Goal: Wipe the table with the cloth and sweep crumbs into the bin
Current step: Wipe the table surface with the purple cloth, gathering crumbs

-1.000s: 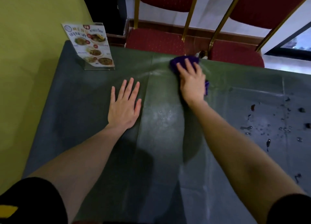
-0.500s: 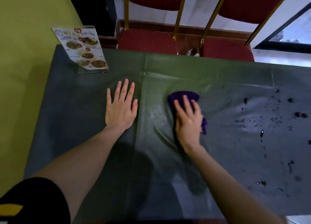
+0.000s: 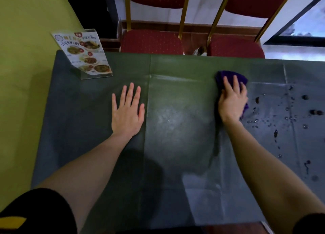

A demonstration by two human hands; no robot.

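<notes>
A dark green cover lies over the table (image 3: 175, 114). My right hand (image 3: 232, 100) presses a purple cloth (image 3: 228, 75) flat on the table, right of centre and toward the far side. Purple fabric shows beyond my fingertips and at the right of my palm. Dark crumbs and water drops (image 3: 288, 117) are scattered on the cover just right of the cloth. Flat on the table left of centre rests my left hand (image 3: 127, 112), fingers spread and holding nothing. No bin is in view.
A menu card in a clear stand (image 3: 84, 55) sits at the far left corner. Two red chairs with gold frames, the left chair (image 3: 151, 42) and the right chair (image 3: 235, 47), are tucked against the far edge. A yellow-green wall (image 3: 21, 75) runs along the left side.
My right hand has slid the cloth from the far edge toward me, then right and away again to beside the crumbs. My left hand has stayed flat in place.
</notes>
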